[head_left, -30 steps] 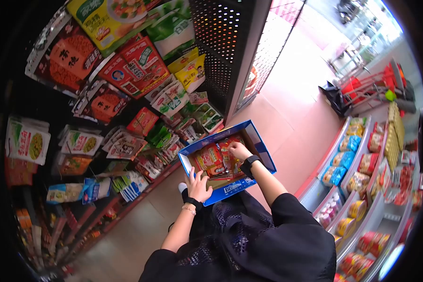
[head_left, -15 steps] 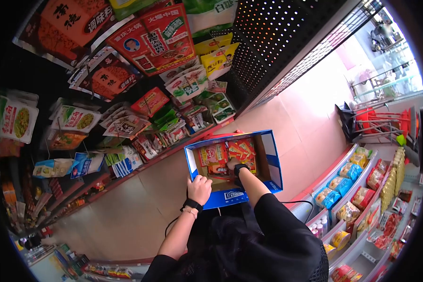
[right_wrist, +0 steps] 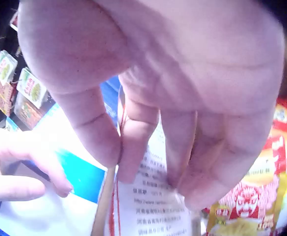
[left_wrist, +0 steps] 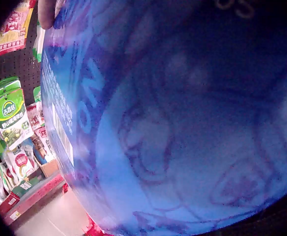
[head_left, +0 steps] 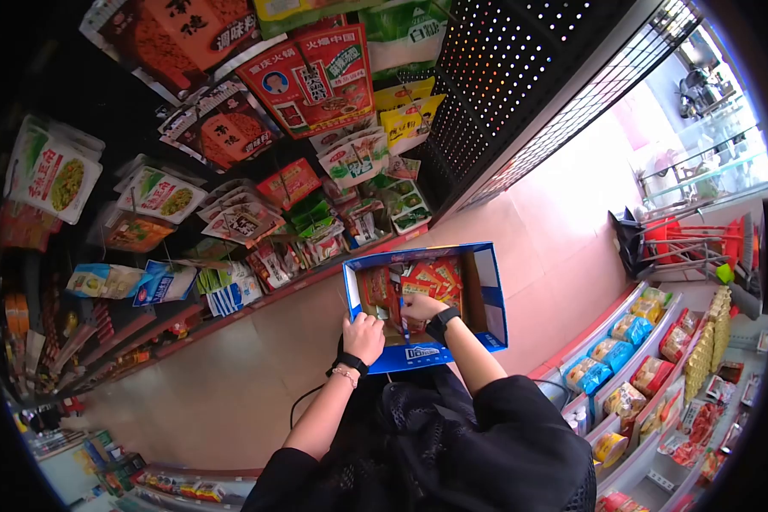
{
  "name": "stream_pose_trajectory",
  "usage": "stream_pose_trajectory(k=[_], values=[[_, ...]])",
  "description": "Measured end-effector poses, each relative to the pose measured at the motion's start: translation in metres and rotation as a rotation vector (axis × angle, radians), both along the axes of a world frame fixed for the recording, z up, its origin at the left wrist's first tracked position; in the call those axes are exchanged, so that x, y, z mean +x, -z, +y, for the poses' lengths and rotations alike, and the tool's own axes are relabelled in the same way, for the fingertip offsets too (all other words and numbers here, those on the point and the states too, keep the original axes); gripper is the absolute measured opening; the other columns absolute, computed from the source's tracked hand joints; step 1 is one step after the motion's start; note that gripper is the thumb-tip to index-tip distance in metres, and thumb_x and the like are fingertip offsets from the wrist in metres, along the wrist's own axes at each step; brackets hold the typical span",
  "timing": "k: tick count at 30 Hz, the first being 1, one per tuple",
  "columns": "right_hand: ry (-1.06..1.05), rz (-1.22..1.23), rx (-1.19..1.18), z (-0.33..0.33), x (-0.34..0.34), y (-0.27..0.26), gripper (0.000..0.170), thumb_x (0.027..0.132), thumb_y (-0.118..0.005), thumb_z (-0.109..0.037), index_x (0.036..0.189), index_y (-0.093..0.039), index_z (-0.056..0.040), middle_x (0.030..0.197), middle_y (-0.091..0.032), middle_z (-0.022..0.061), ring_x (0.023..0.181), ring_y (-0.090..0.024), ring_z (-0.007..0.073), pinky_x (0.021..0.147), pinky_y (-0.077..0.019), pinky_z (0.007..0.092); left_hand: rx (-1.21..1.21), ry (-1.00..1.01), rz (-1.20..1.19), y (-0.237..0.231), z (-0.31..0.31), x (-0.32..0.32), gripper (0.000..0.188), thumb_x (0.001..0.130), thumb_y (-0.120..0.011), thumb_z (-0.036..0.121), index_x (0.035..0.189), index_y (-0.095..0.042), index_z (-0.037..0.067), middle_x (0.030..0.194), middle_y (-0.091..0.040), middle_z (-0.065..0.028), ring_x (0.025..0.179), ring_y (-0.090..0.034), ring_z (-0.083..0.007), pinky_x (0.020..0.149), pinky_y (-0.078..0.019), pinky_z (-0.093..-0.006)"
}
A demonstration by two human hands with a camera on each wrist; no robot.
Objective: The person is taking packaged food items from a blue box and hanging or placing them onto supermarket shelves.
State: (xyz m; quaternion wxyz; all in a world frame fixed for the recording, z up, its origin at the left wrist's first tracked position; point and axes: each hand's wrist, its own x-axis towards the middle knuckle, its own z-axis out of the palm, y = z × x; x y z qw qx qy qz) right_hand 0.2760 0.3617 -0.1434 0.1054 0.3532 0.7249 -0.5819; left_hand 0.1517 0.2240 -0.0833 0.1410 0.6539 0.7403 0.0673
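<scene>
A blue cardboard box holds red and yellow packets. The left hand grips the box's near left corner; in the left wrist view the blue outer wall fills most of the picture, with a fingertip at its top edge. Inside the box, the right hand pinches a packet. The right wrist view shows the thumb and forefinger of the right hand on the red edge of that packet, its printed white back showing. Beside it lies another packet with a red face design.
Hanging seasoning packets fill a rack at the left, above a red-edged shelf. At the right, a tiered shelf holds wrapped goods. Pink floor tiles lie beyond the box, and red folded stools stand farther back.
The right hand has moved slightly left and up inside the box, with a packet now visible on edge at its fingers. The left hand still grips the box. The head view has shifted a little.
</scene>
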Motion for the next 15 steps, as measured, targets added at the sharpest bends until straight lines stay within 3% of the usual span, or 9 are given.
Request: stream_pose_trajectory(k=[3, 4, 7, 8, 9, 11, 12, 13, 15], values=[[0.012, 0.028, -0.065, 0.001, 0.016, -0.049, 0.020, 0.065, -0.053, -0.019, 0.068, -0.051, 0.0005, 0.062, -0.054, 0.0137, 0.059, -0.053, 0.0239, 0.054, -0.0408, 0.0317, 0.032, -0.113, -0.140, -0.016, 0.002, 0.003, 0.018, 0.071, -0.053, 0.022, 0.084, -0.055, 0.010, 0.079, -0.055, -0.0016, 0.086, -0.048, -0.0181, 0.079, -0.0318, -0.0476], [0.002, 0.049, -0.017, 0.003, 0.024, -0.069, 0.018, 0.067, -0.051, -0.016, 0.069, -0.050, 0.0015, 0.060, -0.052, 0.0102, 0.057, -0.051, 0.0188, 0.053, -0.0398, 0.0291, -0.037, -0.143, -0.185, -0.016, 0.002, 0.001, 0.030, 0.075, -0.051, 0.028, 0.098, -0.050, 0.009, 0.085, -0.056, -0.0028, 0.090, -0.048, -0.0195, 0.083, -0.0278, -0.0521], [0.040, 0.225, -0.018, 0.003, 0.047, -0.098, 0.010, 0.070, -0.048, -0.008, 0.070, -0.048, 0.0021, 0.059, -0.049, 0.0027, 0.058, -0.046, 0.0087, 0.053, -0.0374, 0.0231, -0.089, -0.254, -0.340, -0.024, 0.003, -0.001, 0.041, 0.077, -0.047, 0.035, 0.107, -0.043, 0.007, 0.089, -0.054, -0.0089, 0.093, -0.046, -0.0251, 0.086, -0.0220, -0.0556], [0.163, 0.262, -0.232, 0.000, 0.053, -0.110, 0.004, 0.071, -0.046, -0.004, 0.071, -0.048, -0.0007, 0.063, -0.048, -0.0014, 0.060, -0.044, 0.0050, 0.055, -0.0371, 0.0208, -0.075, -0.265, -0.413, -0.028, 0.005, -0.002, 0.046, 0.078, -0.050, 0.033, 0.112, -0.037, 0.005, 0.096, -0.052, -0.0110, 0.094, -0.047, -0.0220, 0.088, -0.0266, -0.0484], [0.158, 0.264, -0.223, -0.004, 0.055, -0.127, 0.004, 0.071, -0.046, -0.004, 0.071, -0.048, -0.0007, 0.063, -0.048, -0.0014, 0.060, -0.044, 0.0050, 0.055, -0.0371, 0.0208, -0.066, -0.266, -0.413, -0.029, 0.007, -0.002, 0.046, 0.078, -0.050, 0.033, 0.112, -0.037, 0.005, 0.096, -0.052, -0.0110, 0.094, -0.047, -0.0220, 0.088, -0.0266, -0.0484], [0.386, 0.551, -0.523, -0.010, 0.056, -0.156, 0.005, 0.072, -0.045, -0.002, 0.074, -0.048, -0.0041, 0.066, -0.048, -0.0043, 0.060, -0.042, 0.0033, 0.056, -0.0375, 0.0195, 0.201, -0.376, -1.115, -0.030, 0.013, -0.005, 0.050, 0.076, -0.056, 0.027, 0.113, -0.035, 0.002, 0.103, -0.049, -0.0096, 0.095, -0.046, -0.0165, 0.089, -0.0307, -0.0357], [0.358, 0.659, -0.464, -0.011, 0.056, -0.147, 0.010, 0.072, -0.042, 0.000, 0.075, -0.049, -0.0068, 0.068, -0.048, -0.0039, 0.059, -0.043, 0.0040, 0.056, -0.0385, 0.0182, 0.152, -0.398, -1.405, -0.055, 0.014, -0.006, 0.054, 0.074, -0.061, 0.022, 0.114, -0.033, 0.000, 0.110, -0.044, -0.0084, 0.099, -0.042, -0.0128, 0.088, -0.0310, -0.0266], [0.344, 0.666, -0.456, -0.014, 0.059, -0.140, 0.010, 0.072, -0.042, 0.000, 0.075, -0.049, -0.0068, 0.068, -0.048, -0.0039, 0.059, -0.043, 0.0040, 0.056, -0.0385, 0.0182, 0.249, -0.327, -1.662, -0.066, 0.019, -0.007, 0.052, 0.074, -0.061, 0.021, 0.113, -0.036, -0.001, 0.108, -0.047, -0.0088, 0.097, -0.045, -0.0137, 0.086, -0.0338, -0.0280], [0.466, 0.760, -0.712, -0.020, 0.051, -0.152, 0.014, 0.071, -0.039, 0.002, 0.076, -0.049, -0.0068, 0.068, -0.048, -0.0032, 0.061, -0.046, 0.0057, 0.057, -0.0390, 0.0180, 0.004, -0.291, -1.609, -0.086, 0.006, -0.016, 0.047, 0.073, -0.062, 0.020, 0.109, -0.041, -0.002, 0.103, -0.051, -0.0089, 0.093, -0.048, -0.0131, 0.082, -0.0373, -0.0277]])
